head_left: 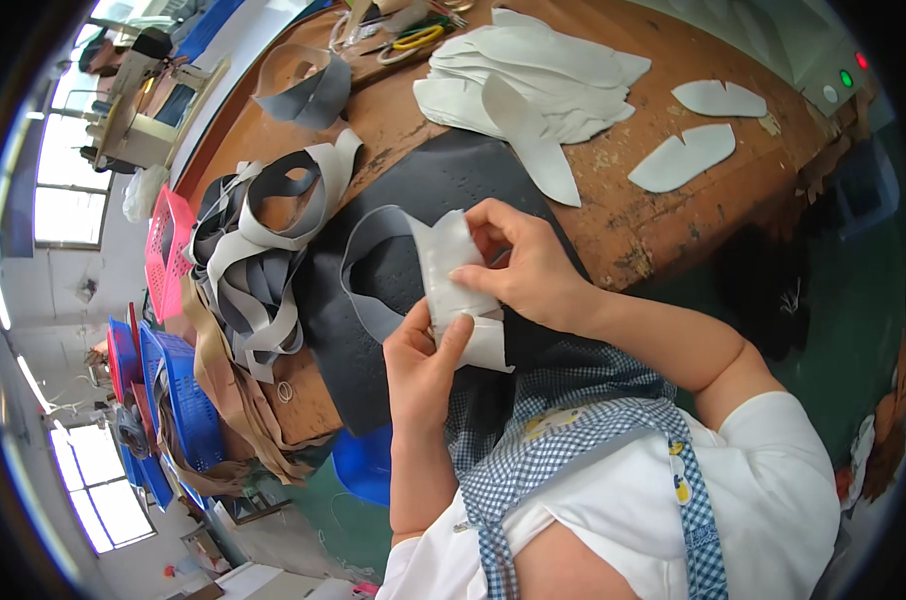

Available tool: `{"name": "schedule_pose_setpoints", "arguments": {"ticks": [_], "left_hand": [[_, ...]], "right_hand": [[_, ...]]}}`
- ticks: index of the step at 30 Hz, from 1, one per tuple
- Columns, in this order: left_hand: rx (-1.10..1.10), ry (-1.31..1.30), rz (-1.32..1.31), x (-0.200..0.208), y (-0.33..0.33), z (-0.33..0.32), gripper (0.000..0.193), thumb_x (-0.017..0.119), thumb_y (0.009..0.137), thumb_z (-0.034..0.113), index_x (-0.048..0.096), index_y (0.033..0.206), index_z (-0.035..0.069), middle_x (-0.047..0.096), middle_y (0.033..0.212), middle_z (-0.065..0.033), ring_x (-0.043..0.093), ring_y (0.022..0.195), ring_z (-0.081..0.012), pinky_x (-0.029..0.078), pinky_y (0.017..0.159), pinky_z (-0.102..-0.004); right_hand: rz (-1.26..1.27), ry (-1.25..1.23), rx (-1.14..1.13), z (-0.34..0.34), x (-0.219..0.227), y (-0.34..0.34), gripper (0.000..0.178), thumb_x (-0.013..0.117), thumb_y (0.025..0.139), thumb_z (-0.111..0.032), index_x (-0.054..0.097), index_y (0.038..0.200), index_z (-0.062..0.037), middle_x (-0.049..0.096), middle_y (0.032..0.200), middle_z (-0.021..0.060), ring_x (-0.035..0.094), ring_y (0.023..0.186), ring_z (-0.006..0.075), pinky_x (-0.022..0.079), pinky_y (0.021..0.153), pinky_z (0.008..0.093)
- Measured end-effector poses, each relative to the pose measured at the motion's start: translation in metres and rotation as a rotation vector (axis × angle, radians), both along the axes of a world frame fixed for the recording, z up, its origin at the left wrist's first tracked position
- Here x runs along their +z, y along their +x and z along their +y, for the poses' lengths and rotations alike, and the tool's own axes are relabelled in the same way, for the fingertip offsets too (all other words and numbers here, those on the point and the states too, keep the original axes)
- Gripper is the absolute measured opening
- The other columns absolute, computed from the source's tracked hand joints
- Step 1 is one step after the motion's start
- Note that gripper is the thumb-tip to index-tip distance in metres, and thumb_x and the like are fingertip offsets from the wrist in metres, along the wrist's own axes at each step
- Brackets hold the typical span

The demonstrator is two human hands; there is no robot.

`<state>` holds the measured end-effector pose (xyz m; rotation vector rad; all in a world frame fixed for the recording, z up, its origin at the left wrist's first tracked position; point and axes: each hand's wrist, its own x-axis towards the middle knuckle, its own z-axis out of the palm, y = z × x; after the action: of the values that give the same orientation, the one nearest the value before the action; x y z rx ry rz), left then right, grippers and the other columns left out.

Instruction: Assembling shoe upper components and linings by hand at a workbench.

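In the head view, the person's left hand [425,352] pinches the lower end of a white cut lining piece [451,275], thumb pressed on top of it and fingers closed beneath. The right hand [518,265] closes on the same piece from the other side, fingertips curled over its upper edge. A grey loop-shaped shoe upper piece [373,270] hangs from under the white piece, curving out to the left above a black mat [413,170] that covers the middle of the worn wooden workbench [663,215]. The held pieces sit just above the near edge of that mat, close to the person's checked apron [563,440].

To the left lies a pile of grey and beige upper pieces [258,250], tangled together and spilling toward the bench edge. Farther back rests a stack of white lining pieces [533,80], with two single white cut pieces [693,150] lying apart on the bare wood to its right. Yellow-handled scissors [418,38] lie near the far edge. Beside the bench stand a pink plastic basket [165,250] and blue plastic baskets [188,410].
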<state>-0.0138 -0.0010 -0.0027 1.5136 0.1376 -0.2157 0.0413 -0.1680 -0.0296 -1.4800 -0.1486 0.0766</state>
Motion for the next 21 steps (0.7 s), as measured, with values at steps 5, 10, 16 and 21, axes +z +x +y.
{"name": "schedule_pose_setpoints", "arguments": {"ticks": [5,10,16,21], "left_hand": [[0.036,0.028,0.024,-0.001,0.002,0.004,0.029,0.070,0.093,0.012,0.065,0.114,-0.008,0.071,0.094,-0.0068,0.064,0.077,-0.0081,0.050,0.070,-0.0212],[0.037,-0.032,0.034,-0.003,0.001,0.006,0.032,0.070,0.093,0.011,0.063,0.117,-0.008,0.071,0.097,-0.0077,0.065,0.081,-0.0094,0.051,0.073,-0.0225],[0.030,-0.073,-0.010,-0.004,-0.001,0.003,0.047,0.071,0.090,0.005,0.053,0.133,-0.006,0.068,0.111,-0.0090,0.066,0.093,-0.0123,0.053,0.080,-0.0257],[-0.011,-0.132,0.022,-0.004,0.000,0.011,0.054,0.070,0.089,0.002,0.047,0.137,-0.007,0.066,0.117,-0.0111,0.067,0.099,-0.0155,0.055,0.085,-0.0290]], "right_hand": [[-0.039,0.005,0.043,0.001,-0.002,0.012,0.030,0.077,0.082,-0.007,0.059,0.106,-0.0017,0.065,0.088,0.0026,0.061,0.080,0.0086,0.052,0.074,0.0256],[-0.014,0.058,0.044,-0.001,0.000,0.017,0.029,0.078,0.081,-0.007,0.060,0.103,-0.0019,0.064,0.083,0.0017,0.059,0.077,0.0083,0.051,0.073,0.0258],[0.044,0.042,0.039,-0.002,-0.004,0.013,0.031,0.078,0.080,-0.007,0.059,0.104,-0.0023,0.063,0.083,0.0018,0.059,0.075,0.0082,0.052,0.071,0.0253],[-0.046,0.014,0.017,0.000,0.009,0.007,0.030,0.078,0.081,-0.007,0.059,0.104,-0.0029,0.064,0.083,0.0024,0.060,0.075,0.0081,0.052,0.071,0.0252]]}}
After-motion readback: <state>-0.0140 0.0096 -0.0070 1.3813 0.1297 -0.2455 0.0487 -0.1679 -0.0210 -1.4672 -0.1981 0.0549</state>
